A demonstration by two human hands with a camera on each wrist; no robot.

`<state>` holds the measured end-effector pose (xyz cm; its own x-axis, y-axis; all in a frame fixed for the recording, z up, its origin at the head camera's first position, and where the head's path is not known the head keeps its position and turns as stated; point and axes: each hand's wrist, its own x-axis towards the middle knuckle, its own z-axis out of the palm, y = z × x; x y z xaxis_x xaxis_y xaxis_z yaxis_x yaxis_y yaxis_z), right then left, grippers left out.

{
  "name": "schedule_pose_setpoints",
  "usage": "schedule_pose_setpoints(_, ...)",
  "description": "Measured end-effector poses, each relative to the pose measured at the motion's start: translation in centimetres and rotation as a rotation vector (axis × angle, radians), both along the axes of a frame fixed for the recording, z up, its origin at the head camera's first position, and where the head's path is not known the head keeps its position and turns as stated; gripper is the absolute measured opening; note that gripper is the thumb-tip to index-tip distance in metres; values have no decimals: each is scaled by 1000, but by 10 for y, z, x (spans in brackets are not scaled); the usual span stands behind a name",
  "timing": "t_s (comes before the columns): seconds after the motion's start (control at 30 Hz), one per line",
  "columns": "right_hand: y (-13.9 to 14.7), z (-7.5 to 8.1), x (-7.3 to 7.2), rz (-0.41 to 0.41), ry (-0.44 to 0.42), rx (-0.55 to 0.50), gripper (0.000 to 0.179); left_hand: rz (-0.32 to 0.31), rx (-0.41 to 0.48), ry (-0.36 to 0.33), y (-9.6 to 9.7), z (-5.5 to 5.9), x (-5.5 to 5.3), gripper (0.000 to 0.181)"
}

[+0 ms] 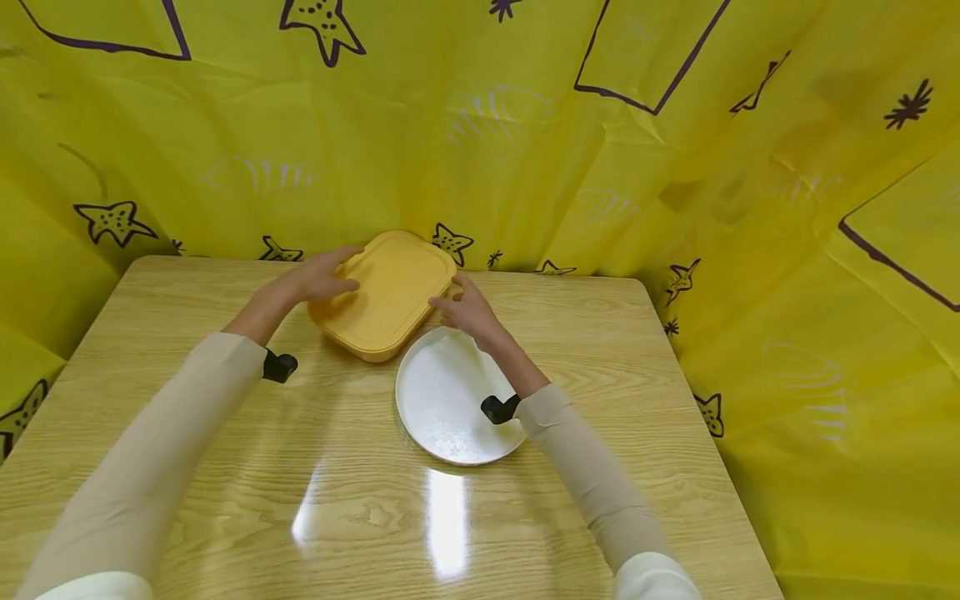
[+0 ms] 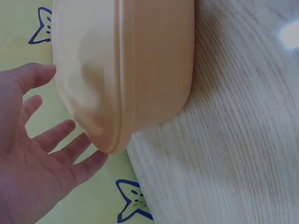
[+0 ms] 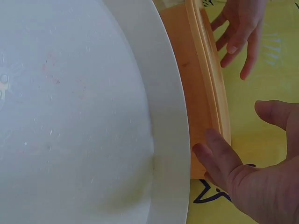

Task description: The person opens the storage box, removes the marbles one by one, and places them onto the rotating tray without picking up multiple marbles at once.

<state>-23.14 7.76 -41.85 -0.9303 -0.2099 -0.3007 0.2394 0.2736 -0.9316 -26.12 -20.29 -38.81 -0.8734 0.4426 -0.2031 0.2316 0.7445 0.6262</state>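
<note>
A yellow-orange lidded box (image 1: 396,287) with rounded corners stands at the back of the table. My left hand (image 1: 321,276) is at its left side, fingers spread and loosely bent. In the left wrist view, those fingertips reach the edge of the box's lid (image 2: 88,60). On the opposite side, my right hand (image 1: 468,313) has its fingertips right at the box's right corner. The right wrist view shows this hand (image 3: 257,182) with thumb apart from the fingers, overlapping the box's side wall. A round white tray (image 1: 450,408) with a raised rim lies under my right wrist.
The wooden table (image 1: 337,467) ends close behind the box. A yellow curtain (image 1: 480,150) with dark starfish drawings hangs along the back and the right side. Black wrist mounts (image 1: 279,367) stick out below both hands, the right one over the tray.
</note>
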Motion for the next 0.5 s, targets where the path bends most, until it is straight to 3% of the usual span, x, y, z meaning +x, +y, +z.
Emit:
schedule_pose_setpoints(0.23, -11, -5, 0, -61, -29, -69, 93, 32, 5, -29, 3, -6, -7, 67)
schedule_pose_setpoints(0.5, -26, -8, 5, -46, 31, -153, 75, 85, -4, -91, 2, -18, -12, 71)
